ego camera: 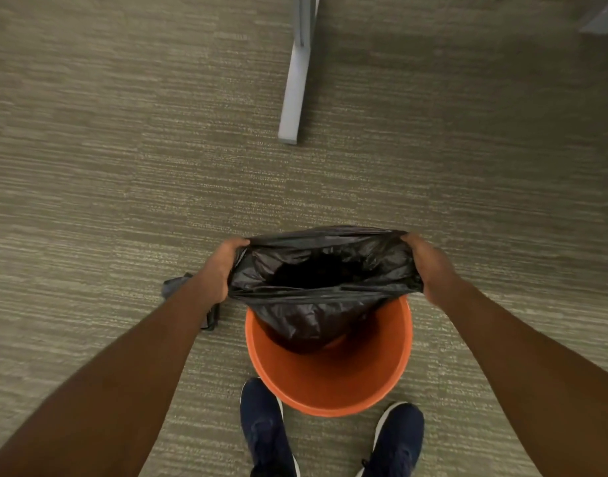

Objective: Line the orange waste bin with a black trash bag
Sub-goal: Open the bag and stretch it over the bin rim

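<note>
The left hand (217, 270) and right hand (430, 266) each have fingers curled tight on an opposite side of the black bag (316, 287), stretching its mouth wide. The bag's bottom hangs inside the orange bin (330, 383); its rim is bare. Carpet (123, 166) lies open around it; two shoes (264, 432) touch the near edge, and a grey table leg (295, 84) stands well beyond.

I am standing in what looks like an office. Striped grey-green carpet (123, 166) covers the floor, and a grey metal desk leg (295, 84) rests on it.
</note>
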{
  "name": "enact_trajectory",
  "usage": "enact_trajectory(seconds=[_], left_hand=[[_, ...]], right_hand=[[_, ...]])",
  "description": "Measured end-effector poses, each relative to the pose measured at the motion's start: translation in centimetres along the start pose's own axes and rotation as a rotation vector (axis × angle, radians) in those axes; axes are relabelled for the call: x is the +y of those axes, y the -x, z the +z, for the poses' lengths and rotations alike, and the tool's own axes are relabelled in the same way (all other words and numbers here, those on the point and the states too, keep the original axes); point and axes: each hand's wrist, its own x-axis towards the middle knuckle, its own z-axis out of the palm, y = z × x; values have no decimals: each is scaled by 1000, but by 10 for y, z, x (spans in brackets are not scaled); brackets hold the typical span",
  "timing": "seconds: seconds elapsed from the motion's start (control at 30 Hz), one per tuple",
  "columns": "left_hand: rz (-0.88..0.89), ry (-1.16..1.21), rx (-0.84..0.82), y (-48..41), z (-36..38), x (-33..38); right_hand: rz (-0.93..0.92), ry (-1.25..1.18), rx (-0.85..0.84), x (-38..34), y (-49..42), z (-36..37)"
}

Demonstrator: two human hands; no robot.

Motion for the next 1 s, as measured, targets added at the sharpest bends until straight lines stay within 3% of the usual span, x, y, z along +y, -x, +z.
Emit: enact_trajectory(seconds=[0.1,0.33,0.53,0.73,1.0], left_hand=[[-53,-41,58,-11,7,1],[-120,-180,184,-26,17,-17],[-199,-109,50,-9,3,-46],[-81,58,138,16,-17,-90],[-95,41,46,51,-32,-123]], right_hand=[[60,55,75,1,-13,8],[168,95,43,20,-34,12],[248,99,-66,44,-10,-13],[272,39,-117,78,36,-41],[309,-127,-267,122,81,-60]])
